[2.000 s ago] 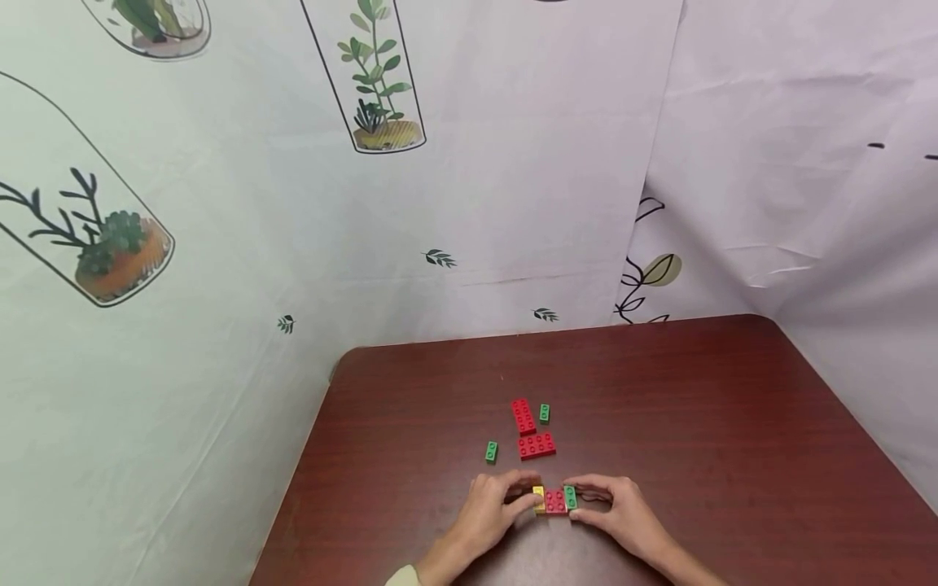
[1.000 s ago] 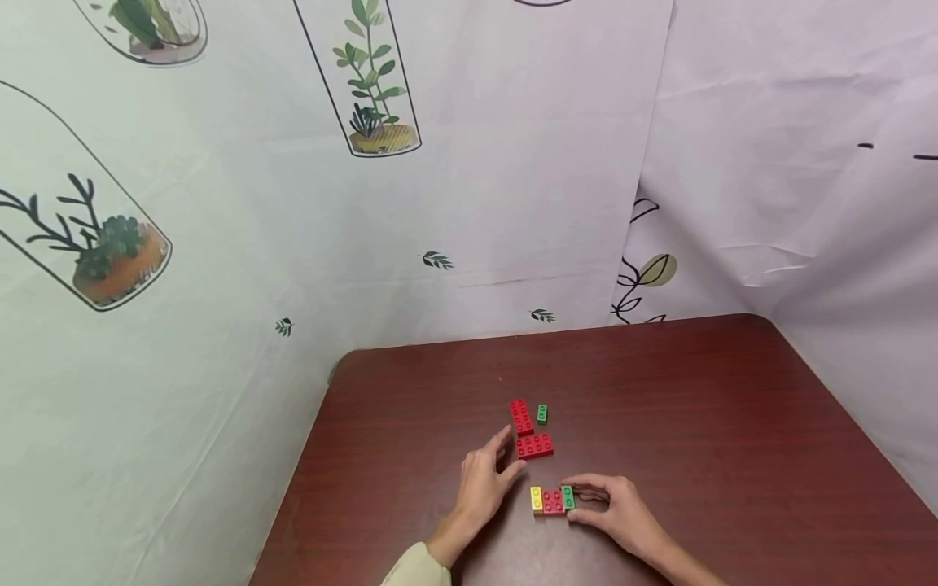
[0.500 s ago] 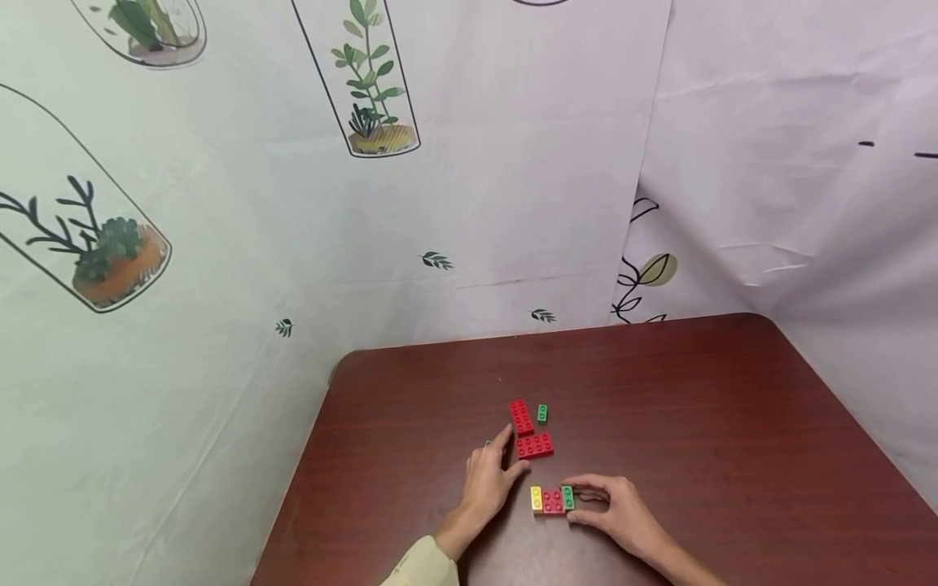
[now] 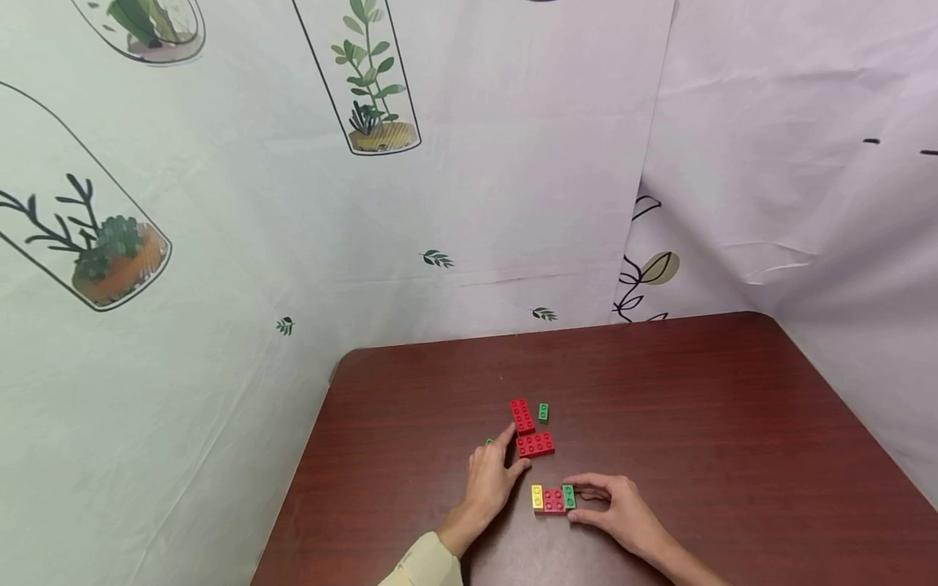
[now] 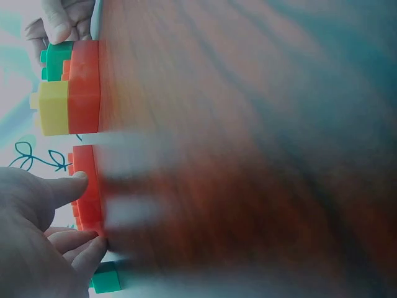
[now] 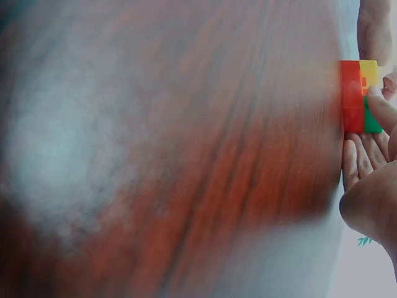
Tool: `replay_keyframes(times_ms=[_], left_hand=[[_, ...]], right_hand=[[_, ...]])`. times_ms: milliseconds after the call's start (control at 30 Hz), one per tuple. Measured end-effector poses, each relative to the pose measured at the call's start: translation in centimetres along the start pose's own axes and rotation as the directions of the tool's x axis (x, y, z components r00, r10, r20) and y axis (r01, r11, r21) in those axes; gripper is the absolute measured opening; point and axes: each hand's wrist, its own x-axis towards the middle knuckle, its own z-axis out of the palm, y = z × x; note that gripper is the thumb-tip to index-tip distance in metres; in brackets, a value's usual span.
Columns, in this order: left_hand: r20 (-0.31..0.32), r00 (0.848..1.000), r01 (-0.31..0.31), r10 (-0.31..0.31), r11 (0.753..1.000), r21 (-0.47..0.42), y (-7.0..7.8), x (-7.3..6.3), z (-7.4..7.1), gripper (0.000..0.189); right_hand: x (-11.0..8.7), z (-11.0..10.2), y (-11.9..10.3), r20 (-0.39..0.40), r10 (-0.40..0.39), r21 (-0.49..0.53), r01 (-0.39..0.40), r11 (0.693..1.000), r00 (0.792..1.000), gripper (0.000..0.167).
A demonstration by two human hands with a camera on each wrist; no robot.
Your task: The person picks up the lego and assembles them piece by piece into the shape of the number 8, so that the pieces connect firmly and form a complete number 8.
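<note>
Head view: on the table, a yellow brick and a mounted green brick cap opposite ends of a red base, bare studs between. The right hand pinches the mounted green brick. The left hand is spread at the near red brick; the far red brick and far green brick lie beyond, and a half-hidden green brick shows behind the fingers.

Left wrist view: thumb and fingers stand apart along the near red brick; whether they bear on it cannot be told.

Right wrist view: the thumb lies against the three-brick unit, which appears assembled; by this evidence, four bricks are left unjoined.
</note>
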Motion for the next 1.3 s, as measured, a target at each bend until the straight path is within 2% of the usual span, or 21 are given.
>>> replay_keyframes(times_ms=[400, 700, 1067, 1300], left_hand=[[-0.021, 1.0, -0.005, 0.005, 1.0, 0.0, 0.01, -0.07, 0.26, 0.059], [-0.055, 0.998, -0.03, 0.031, 0.999, 0.018, -0.11, 0.06, 0.43, 0.054], [-0.043, 0.999, -0.005, 0.006, 1.0, 0.022, -0.09, 0.24, 0.44, 0.052], [-0.063, 0.997, -0.039, 0.041, 0.999, 0.025, -0.25, 0.21, 0.36, 0.048]], right_hand=[[-0.01, 0.1, 0.01, 0.0, 0.019, 0.01, -0.019, 1.0, 1.0, 0.046], [0.0, 0.13, -0.04, -0.004, 0.016, 0.003, -0.016, 1.0, 1.0, 0.045], [0.02, 0.12, -0.11, -0.01, 0.018, -0.007, -0.018, 1.0, 1.0, 0.044], [0.05, 0.12, -0.18, -0.006, 0.02, 0.001, -0.02, 1.0, 1.0, 0.043]])
